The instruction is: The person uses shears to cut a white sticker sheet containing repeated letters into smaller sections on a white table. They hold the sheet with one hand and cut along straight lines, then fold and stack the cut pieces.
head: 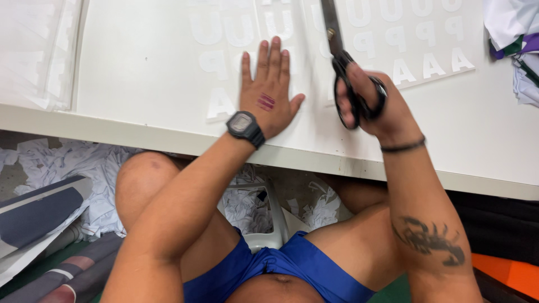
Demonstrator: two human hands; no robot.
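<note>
- Left hand (268, 90): lying flat, palm down, at upper centre of the frame, fingers stretched out and slightly apart, pressing on the sheet of white letters (236, 39); gripping nothing.
- Wristwatch (244, 126): sitting dark on the left wrist, just below the hand.
- Right hand (373, 104): working right of centre, fingers threaded through and closing around the black handles of the scissors (339, 53).
- Scissors: pointing toward the top edge, blades running up over the sheet; whether the blades are parted cannot be told.
- Sheet of white letters: lying across the white table (140, 67), spreading from upper centre to upper right.
- Paper scraps (67, 163): littering the floor at lower left, under the table edge.
- Folded cloth (514, 33): piling at the upper right corner.
</note>
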